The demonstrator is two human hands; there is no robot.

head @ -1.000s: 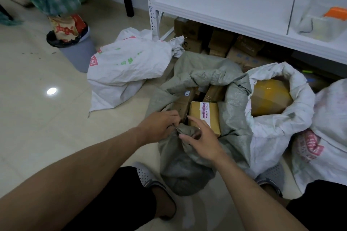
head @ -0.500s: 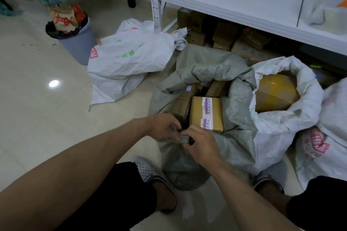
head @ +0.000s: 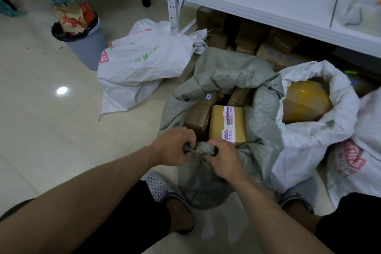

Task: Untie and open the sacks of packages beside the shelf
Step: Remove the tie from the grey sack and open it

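At far left, the grey bin [head: 86,47] stands on open floor [head: 41,130], the widest free room in view. Next to it, the white sack [head: 144,62] lies on its side, its bunched neck pointing at the shelf post. It looks closed, though no knot shows clearly, and it is probably the one left to untie.

Since a second ago, both hands have drawn together at the near rim of the grey sack [head: 237,72]. The left hand [head: 175,146] has its fingers curled into a gathered roll of grey cloth [head: 201,149]. The right hand [head: 224,161], which lay flatter over the rim before, now pinches the other end of that roll. The mouth already gapes, with a yellow box [head: 227,123] and brown packages showing just behind the knuckles, so this seems to be the rim being rolled down or a last twist being worked loose.

Room is tight here, with a foot on each side of the sack and the box edge touching or nearly touching the right fingers. To the right, the open white sack [head: 321,130] presses against the grey one and shows a taped yellow parcel [head: 305,103]. Another printed sack [head: 360,161] crowds the frame edge. The shelf [head: 257,2] overhangs behind them, so lifting clearance is low there
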